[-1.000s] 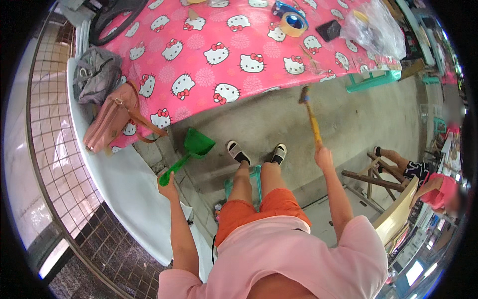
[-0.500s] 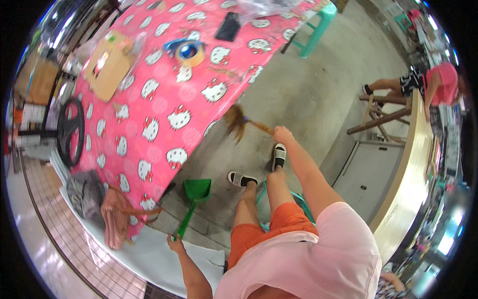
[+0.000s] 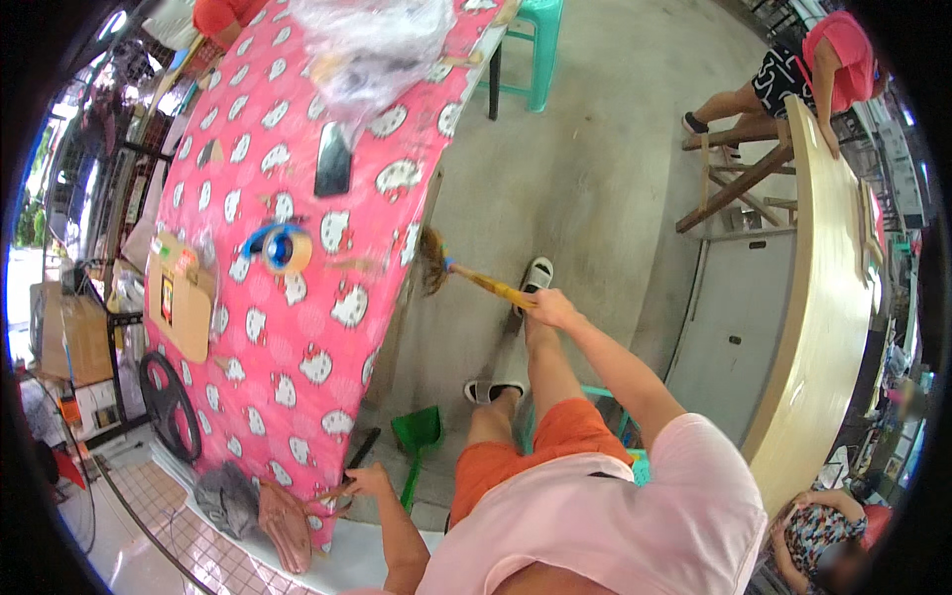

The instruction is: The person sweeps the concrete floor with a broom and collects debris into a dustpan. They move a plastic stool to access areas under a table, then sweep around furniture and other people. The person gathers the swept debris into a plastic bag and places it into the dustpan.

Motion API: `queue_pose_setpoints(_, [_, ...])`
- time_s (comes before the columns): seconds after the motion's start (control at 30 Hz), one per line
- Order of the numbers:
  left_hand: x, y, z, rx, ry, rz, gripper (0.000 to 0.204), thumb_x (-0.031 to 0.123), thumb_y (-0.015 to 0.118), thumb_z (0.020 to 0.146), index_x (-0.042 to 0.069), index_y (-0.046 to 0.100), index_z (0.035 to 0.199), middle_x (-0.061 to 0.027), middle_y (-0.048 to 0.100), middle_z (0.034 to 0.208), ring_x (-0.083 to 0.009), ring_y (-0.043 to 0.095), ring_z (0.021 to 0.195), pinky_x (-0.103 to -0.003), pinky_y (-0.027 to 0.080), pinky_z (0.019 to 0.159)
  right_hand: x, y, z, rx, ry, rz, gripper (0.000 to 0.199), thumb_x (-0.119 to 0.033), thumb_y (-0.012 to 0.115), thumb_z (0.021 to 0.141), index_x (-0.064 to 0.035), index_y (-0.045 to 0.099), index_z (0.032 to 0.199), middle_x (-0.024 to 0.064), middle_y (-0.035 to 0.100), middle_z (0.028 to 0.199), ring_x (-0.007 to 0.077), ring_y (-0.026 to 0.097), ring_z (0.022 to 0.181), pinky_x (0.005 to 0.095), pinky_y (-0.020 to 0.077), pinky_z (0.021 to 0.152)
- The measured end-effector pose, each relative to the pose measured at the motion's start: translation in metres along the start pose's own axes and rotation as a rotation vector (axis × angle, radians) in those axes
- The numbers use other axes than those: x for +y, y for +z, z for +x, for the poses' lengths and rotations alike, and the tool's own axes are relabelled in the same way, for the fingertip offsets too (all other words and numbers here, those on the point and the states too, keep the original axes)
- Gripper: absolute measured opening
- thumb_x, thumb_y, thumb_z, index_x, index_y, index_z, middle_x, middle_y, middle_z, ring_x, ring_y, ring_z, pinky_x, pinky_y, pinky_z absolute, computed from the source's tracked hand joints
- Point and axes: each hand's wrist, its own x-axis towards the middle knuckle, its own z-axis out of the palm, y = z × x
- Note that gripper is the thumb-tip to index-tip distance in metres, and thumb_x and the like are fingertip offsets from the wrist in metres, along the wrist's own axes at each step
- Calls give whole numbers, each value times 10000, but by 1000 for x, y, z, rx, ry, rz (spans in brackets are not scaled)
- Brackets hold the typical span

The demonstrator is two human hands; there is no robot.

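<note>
My right hand (image 3: 555, 307) is closed round the yellow handle of a short broom (image 3: 488, 285). The broom's brown bristles reach the floor beside the table's edge. Over at the near corner of the table, my left hand (image 3: 369, 482) has its fingers closed at the brown strap (image 3: 335, 492) of a pink bag (image 3: 286, 526). A green dustpan (image 3: 416, 428) stands on the floor just right of that hand, its handle passing near my left forearm, apart from my fingers.
The table (image 3: 322, 402) with a pink patterned cover carries a phone (image 3: 333, 159), a tape roll (image 3: 288, 248), cardboard (image 3: 180, 302) and plastic wrap (image 3: 382, 59). A black steering wheel (image 3: 171, 407) is at its left. A person (image 3: 833, 64) leans at the wooden counter (image 3: 808, 327).
My left hand has left the dustpan handle and moved to the bag strap. The broom has shifted left and down toward the table's edge. My view has turned, and more of the table shows.
</note>
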Motion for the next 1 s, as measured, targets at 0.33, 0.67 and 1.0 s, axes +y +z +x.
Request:
queue_pose_setpoints(0.33, [227,-58,-163,-569,-212,-480,627,69,689,658,-1,380,1199,-241,368,1237,-388,401,1109,-508,323,931,102,-163,177,363,290,132,266,-146,502,756,-34,586,982,217,602,867,369,593,802,444,483,692])
queue_pose_setpoints(0.67, [496,-84,-170,-1286,-456,-1544,651,107,592,671,40,302,1250,-199,237,1318,-422,160,1251,-619,114,995,86,-236,290,162,299,327,340,-197,537,732,-60,585,1039,226,588,924,348,587,850,416,469,746])
queue_pose_setpoints(1.0, [495,-62,-141,-1049,-613,-1408,392,10,500,546,1,371,916,-261,138,1332,-441,39,1286,-663,37,976,261,-328,191,619,561,154,183,-94,525,774,40,590,880,190,616,755,334,612,753,398,483,645])
